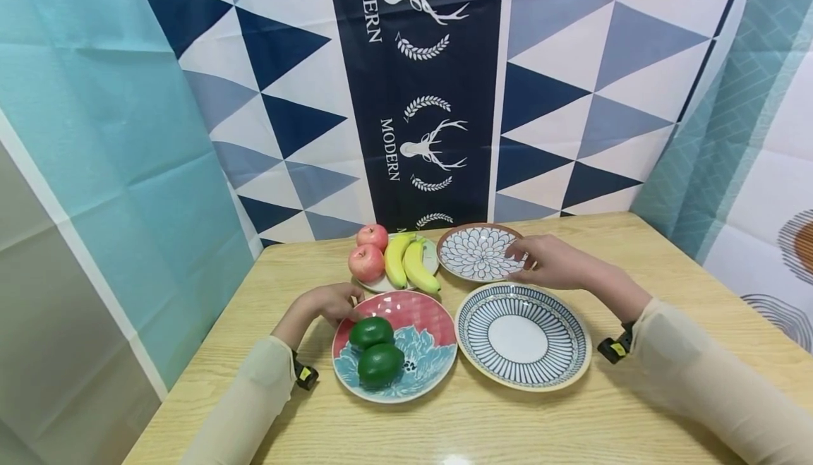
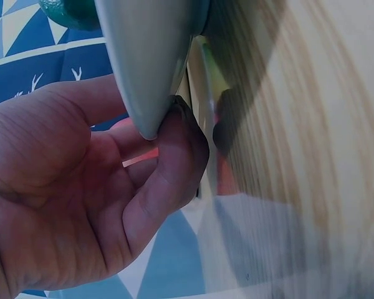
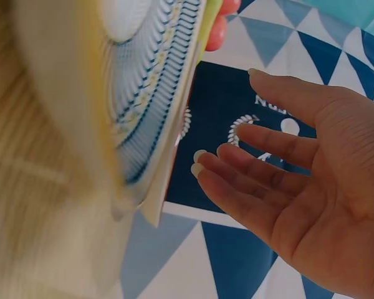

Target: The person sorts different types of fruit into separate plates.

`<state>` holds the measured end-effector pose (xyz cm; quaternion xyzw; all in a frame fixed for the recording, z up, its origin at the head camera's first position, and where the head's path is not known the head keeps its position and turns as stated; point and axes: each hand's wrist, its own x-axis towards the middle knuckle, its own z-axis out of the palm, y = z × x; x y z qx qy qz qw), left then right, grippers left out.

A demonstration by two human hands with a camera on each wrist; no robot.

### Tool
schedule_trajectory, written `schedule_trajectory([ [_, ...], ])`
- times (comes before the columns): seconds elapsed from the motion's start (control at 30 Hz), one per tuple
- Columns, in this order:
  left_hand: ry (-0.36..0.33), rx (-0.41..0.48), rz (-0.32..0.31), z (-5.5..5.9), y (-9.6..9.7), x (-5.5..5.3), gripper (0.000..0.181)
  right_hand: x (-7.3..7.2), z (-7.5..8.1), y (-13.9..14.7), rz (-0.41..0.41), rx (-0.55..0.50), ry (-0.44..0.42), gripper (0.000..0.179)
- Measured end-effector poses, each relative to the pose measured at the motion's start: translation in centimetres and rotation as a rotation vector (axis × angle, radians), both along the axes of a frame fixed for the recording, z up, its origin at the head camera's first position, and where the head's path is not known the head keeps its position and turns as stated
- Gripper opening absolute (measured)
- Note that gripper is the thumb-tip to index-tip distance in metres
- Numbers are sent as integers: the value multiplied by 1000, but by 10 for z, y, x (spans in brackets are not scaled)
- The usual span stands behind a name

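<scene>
My left hand (image 1: 339,306) holds the near-left rim of a red and teal flowered plate (image 1: 432,324) that carries two green fruits (image 1: 380,363). In the left wrist view my fingertips (image 2: 174,143) curl under that plate's grey rim (image 2: 149,75), thumb on the other side. My right hand (image 1: 517,257) hovers with straight fingers at the right edge of a small brown-rimmed flower-patterned plate (image 1: 473,253). In the right wrist view its fingers (image 3: 237,168) are spread and just short of a plate's edge. A blue striped plate (image 1: 522,334) lies empty below that hand.
A white plate (image 1: 432,262) at the back holds two red apples (image 1: 366,262) and two bananas (image 1: 413,267). All sit on a light wooden table (image 1: 635,394). A patterned cloth backdrop (image 1: 419,98) hangs close behind the table.
</scene>
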<state>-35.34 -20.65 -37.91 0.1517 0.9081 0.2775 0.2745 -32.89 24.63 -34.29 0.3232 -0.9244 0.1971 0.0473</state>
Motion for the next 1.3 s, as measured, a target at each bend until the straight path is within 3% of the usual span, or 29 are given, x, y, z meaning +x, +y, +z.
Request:
schedule_trajectory([
  [0.7,-16,22,3,-2,-1,-1,9,5,-18,21,-41,64,-64,38],
  [0.97,-6,10,-5,-2,-1,-3,9,6,-29,27,-14,88,-91,35],
  [1.3,-11,21,-10,-1,-2,-1,10,8,-36,28,-14,108,-129,43],
])
